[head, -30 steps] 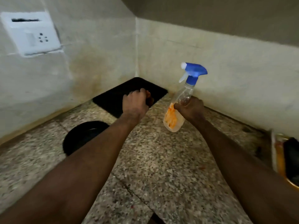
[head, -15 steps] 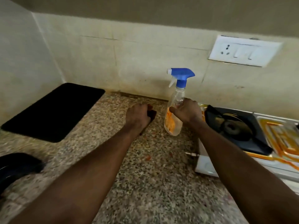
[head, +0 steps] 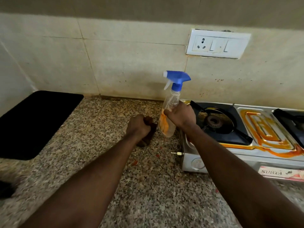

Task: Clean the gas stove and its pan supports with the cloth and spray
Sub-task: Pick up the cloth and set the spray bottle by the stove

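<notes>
My right hand (head: 181,116) grips a clear spray bottle (head: 167,111) with a blue trigger head and orange liquid, held upright above the counter just left of the stove. My left hand (head: 138,127) holds a bunched dark brown cloth (head: 148,134) beside the bottle. The steel gas stove (head: 263,155) stands at the right, smeared with orange grease. A black pan support (head: 233,127) sits over its left burner; a second pan support (head: 291,119) shows at the right edge.
Speckled granite counter (head: 102,132) runs under both arms. A black mat (head: 36,122) lies at the left by the wall. A white socket plate (head: 217,44) is on the tiled wall above the stove. A dark object (head: 5,188) peeks in at the lower left.
The view has swung right from the corner to the stove, which now shows more fully. Both hands keep the same hold on cloth and bottle.
</notes>
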